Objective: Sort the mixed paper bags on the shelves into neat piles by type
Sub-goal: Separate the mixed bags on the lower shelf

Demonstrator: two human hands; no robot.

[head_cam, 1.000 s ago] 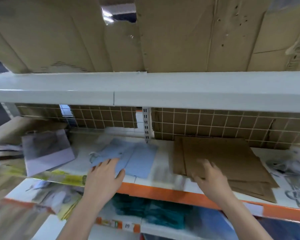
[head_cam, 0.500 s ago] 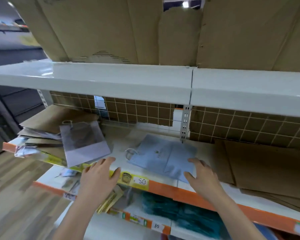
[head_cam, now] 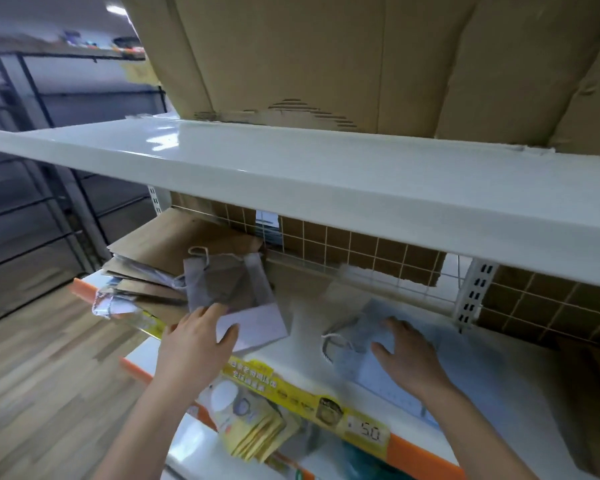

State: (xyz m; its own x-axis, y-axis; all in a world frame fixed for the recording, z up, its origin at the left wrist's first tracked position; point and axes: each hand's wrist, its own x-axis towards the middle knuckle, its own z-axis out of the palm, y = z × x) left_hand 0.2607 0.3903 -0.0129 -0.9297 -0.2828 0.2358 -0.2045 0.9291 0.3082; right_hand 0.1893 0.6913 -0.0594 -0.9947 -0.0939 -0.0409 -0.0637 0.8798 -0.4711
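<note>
Two flat hands (head_cam: pixel 198 336) (head_cam: pixel 407 351) with straight fingers: left touches the grey-and-white paper bag (head_cam: pixel 234 299), right presses the pale blue paper bag (head_cam: pixel 378 365), handles pointing left.

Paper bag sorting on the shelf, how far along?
Done: nothing clearly finished in view. In hand: left hand rests on a grey-and-white paper bag; right hand lies flat on the pale blue paper bags. Left: the messy mixed pile of brown and printed bags at the shelf's left end.

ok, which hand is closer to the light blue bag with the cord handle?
Right. The right hand rests flat on the light blue bag, just right of its cord handle. The left hand is well off to its left, touching the grey-and-white bag.
</note>
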